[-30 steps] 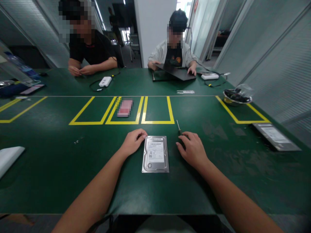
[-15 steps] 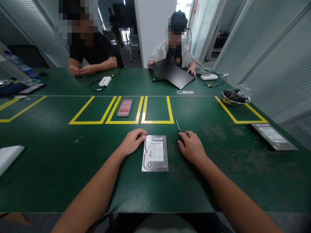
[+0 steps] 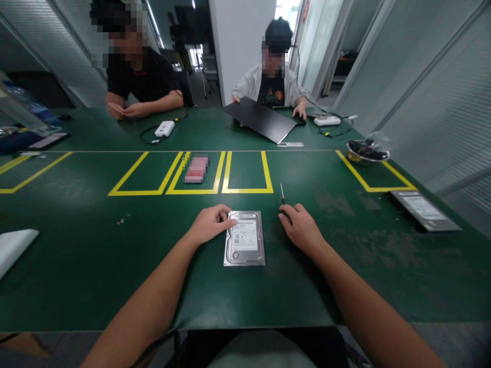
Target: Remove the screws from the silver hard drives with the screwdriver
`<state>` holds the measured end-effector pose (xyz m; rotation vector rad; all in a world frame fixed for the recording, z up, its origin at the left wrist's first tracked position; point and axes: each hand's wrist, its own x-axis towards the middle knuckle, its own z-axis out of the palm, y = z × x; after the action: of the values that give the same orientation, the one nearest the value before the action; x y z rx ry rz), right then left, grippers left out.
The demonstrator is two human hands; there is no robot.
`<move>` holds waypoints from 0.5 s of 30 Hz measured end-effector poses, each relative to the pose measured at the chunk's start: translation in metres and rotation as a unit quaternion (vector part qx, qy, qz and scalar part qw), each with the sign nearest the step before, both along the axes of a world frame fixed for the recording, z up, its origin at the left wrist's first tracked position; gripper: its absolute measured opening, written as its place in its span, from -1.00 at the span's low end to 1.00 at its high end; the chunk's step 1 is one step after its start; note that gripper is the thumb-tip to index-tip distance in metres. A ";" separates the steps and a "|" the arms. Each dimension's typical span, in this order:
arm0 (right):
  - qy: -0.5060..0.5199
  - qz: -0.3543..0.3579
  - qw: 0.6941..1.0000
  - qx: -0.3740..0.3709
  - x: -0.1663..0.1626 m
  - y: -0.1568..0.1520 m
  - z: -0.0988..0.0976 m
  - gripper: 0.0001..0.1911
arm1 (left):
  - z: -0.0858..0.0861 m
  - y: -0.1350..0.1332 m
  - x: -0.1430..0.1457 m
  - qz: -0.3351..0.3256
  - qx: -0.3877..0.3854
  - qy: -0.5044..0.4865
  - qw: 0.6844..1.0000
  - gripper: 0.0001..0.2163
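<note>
A silver hard drive [image 3: 244, 243] lies flat on the green table, its white label facing up. My left hand [image 3: 209, 224] grips its upper left edge, with the thumb resting over the label's corner and the fingers curled at the side. To the right of the drive, my right hand [image 3: 301, 225] is closed around a screwdriver [image 3: 283, 195]. The thin metal shaft points away from me, and most of the handle is hidden under the fingers. The screwdriver is apart from the drive.
Yellow tape outlines [image 3: 247, 191] mark the table ahead, one around a blurred pink object [image 3: 196, 169]. At right are a second drive [image 3: 425, 210] and a metal bowl [image 3: 368, 153] of dark items. Across sit two people, one holding a black panel [image 3: 263, 120]. A white object [image 3: 17, 245] lies left.
My left thumb has moved onto the drive's top. My right hand has shifted slightly left with the screwdriver. Across the table, the black panel has moved a little to the left.
</note>
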<state>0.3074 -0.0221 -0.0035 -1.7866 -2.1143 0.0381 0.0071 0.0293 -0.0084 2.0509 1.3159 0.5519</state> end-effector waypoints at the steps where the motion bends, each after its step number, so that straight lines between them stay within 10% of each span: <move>1: 0.018 0.004 1.000 0.008 0.000 0.000 0.002 -0.67 | 0.000 0.000 0.000 0.000 0.000 0.000 1.000 -0.59; 15: 0.216 0.126 0.957 0.150 -0.017 0.000 0.089 -0.62 | 0.002 -0.004 0.003 -0.009 -0.002 0.014 1.000 -0.60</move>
<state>0.2908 -0.0217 0.0853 -1.1996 -1.8933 0.1517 0.0099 0.0257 -0.0067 2.0712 1.3119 0.5140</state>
